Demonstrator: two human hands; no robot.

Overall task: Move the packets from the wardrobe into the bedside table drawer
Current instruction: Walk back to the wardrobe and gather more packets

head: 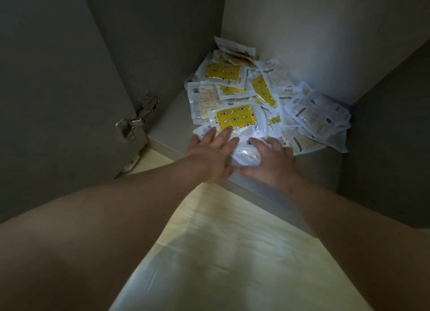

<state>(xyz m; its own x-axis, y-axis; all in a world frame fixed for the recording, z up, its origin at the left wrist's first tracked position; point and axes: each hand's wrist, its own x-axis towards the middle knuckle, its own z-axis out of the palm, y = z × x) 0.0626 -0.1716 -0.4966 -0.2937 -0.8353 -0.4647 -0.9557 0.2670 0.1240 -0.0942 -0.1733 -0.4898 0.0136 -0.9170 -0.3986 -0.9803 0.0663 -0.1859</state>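
On the pale shelf (171, 115) of a dim grey wardrobe (314, 36), packets (235, 82) lie heaped in the back corner, left hand (213, 151) flat and open-fingered on them, right hand (274, 160) curled over the nearest packet (246, 156).

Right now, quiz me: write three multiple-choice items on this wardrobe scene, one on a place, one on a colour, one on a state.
1. Where does the pile of white-edged plastic packets lie?
A. on a hanger rail
B. in a back corner of the grey wardrobe
C. in a drawer

2. What background colour has the star-and-moon panel on the front packet?
A. yellow
B. green
C. blue

3. How do the fingers of the left hand lie?
A. curled in a fist
B. pinching a hinge
C. straight, flat on the packets

Answers: B, the pile sits where two walls meet; A, the panel is plainly yellow; C, the fingers stretch over the pile's front edge.
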